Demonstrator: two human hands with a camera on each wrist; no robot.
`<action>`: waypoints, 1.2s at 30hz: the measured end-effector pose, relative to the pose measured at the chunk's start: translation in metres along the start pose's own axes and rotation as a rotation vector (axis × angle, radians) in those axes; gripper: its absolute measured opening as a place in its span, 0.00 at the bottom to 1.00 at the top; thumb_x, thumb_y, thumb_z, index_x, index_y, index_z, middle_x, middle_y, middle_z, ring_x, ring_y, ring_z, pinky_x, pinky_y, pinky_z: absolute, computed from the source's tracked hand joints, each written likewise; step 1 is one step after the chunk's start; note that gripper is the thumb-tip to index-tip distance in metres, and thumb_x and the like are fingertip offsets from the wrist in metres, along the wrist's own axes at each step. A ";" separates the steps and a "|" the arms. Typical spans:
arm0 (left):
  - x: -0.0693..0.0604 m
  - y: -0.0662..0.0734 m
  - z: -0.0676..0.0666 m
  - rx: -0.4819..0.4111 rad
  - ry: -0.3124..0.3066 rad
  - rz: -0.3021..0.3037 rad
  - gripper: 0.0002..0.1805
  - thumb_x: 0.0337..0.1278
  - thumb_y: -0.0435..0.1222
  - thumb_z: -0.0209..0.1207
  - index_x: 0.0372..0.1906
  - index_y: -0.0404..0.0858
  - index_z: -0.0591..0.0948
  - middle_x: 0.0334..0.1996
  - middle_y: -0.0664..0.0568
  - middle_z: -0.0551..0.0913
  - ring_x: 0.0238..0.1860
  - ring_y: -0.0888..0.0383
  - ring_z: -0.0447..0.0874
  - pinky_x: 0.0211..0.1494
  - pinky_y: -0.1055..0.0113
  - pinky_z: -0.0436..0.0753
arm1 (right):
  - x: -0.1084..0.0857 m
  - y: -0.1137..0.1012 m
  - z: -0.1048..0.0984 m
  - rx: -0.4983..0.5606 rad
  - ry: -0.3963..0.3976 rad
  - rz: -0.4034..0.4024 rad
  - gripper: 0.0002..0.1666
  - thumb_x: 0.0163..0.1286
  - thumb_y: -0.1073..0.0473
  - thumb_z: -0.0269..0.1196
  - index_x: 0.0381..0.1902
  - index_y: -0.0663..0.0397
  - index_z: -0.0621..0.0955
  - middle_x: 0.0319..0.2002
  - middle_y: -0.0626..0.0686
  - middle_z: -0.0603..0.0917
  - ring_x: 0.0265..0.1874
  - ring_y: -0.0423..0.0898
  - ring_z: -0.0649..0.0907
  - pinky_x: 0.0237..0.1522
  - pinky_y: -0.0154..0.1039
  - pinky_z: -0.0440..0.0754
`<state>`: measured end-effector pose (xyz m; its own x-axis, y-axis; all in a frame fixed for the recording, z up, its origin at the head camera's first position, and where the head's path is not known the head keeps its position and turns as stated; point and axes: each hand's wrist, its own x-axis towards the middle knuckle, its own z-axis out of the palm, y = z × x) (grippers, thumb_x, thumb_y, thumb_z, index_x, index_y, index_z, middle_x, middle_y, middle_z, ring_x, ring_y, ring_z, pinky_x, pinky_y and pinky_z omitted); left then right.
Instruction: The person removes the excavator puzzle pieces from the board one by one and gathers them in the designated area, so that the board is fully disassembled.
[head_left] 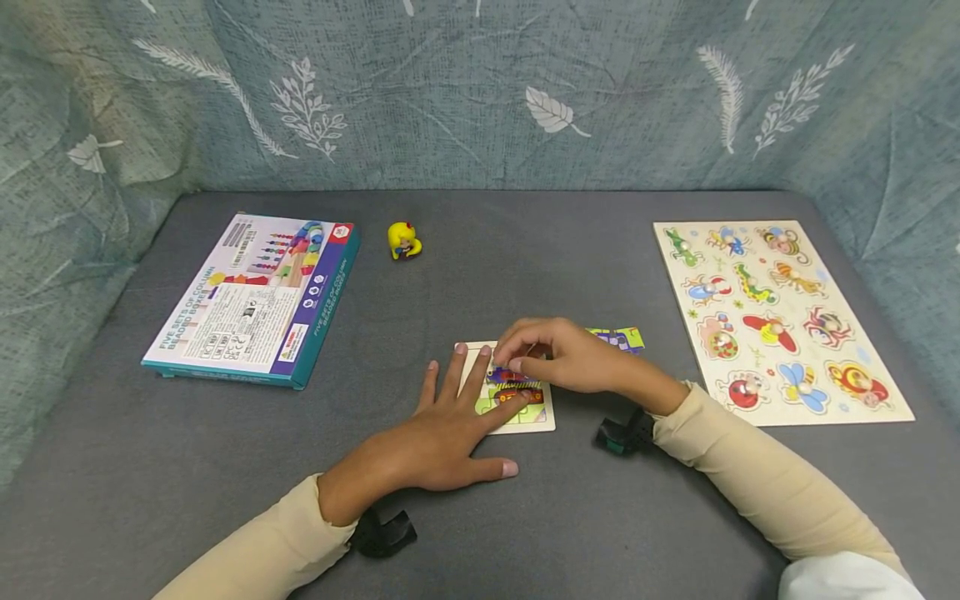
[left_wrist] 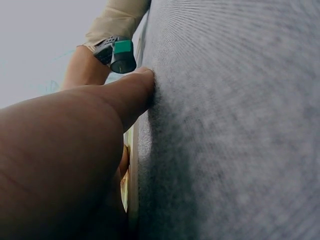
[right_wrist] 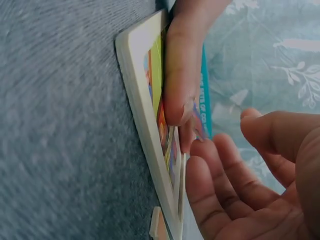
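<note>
A square wooden jigsaw puzzle [head_left: 546, 421] with a colourful picture lies in front of the person. The left hand [head_left: 450, 442] rests palm down with fingers spread, several of them across the puzzle's left side, the thumb on the table. Over the puzzle's upper part, the right hand [head_left: 562, 354] has loosely bent fingers. In the right wrist view, a purple-red puzzle piece [right_wrist: 199, 122] stands tilted beside its fingertips [right_wrist: 202, 147], while its thumb [right_wrist: 255, 122] is apart from them. Whether those fingertips bear on the piece is partly hidden.
Behind the right hand lies a green and purple puzzle piece [head_left: 626, 338]. A wooden insect peg board [head_left: 757, 333] is at the right, a flat boxed bead set [head_left: 251, 300] at the left. A small yellow figurine [head_left: 403, 242] stands at the back, before a leaf-patterned curtain [head_left: 480, 100].
</note>
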<state>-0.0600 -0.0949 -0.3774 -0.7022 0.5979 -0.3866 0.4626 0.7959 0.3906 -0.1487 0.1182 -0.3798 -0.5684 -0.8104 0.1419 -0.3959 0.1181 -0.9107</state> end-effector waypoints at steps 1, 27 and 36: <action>0.000 0.000 0.000 -0.003 -0.002 0.001 0.43 0.60 0.67 0.50 0.77 0.66 0.48 0.74 0.46 0.18 0.68 0.42 0.06 0.64 0.35 0.23 | 0.000 0.000 0.001 0.000 0.005 -0.003 0.09 0.69 0.71 0.60 0.44 0.63 0.84 0.46 0.52 0.83 0.46 0.46 0.80 0.45 0.41 0.79; 0.000 0.000 -0.001 0.004 0.008 0.010 0.43 0.60 0.67 0.49 0.77 0.64 0.48 0.75 0.45 0.20 0.68 0.43 0.06 0.65 0.34 0.26 | 0.000 -0.006 0.005 -0.054 -0.107 0.079 0.11 0.70 0.72 0.57 0.47 0.62 0.83 0.30 0.49 0.83 0.22 0.43 0.78 0.29 0.37 0.78; -0.001 -0.001 0.000 -0.007 0.012 0.018 0.43 0.61 0.66 0.49 0.77 0.64 0.48 0.75 0.45 0.20 0.68 0.43 0.06 0.65 0.35 0.25 | 0.000 -0.004 0.005 -0.095 -0.085 0.078 0.11 0.70 0.70 0.58 0.48 0.61 0.83 0.36 0.47 0.86 0.29 0.39 0.81 0.35 0.37 0.79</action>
<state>-0.0599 -0.0962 -0.3776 -0.7004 0.6109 -0.3692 0.4716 0.7843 0.4031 -0.1437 0.1149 -0.3778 -0.5390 -0.8416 0.0350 -0.4212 0.2333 -0.8764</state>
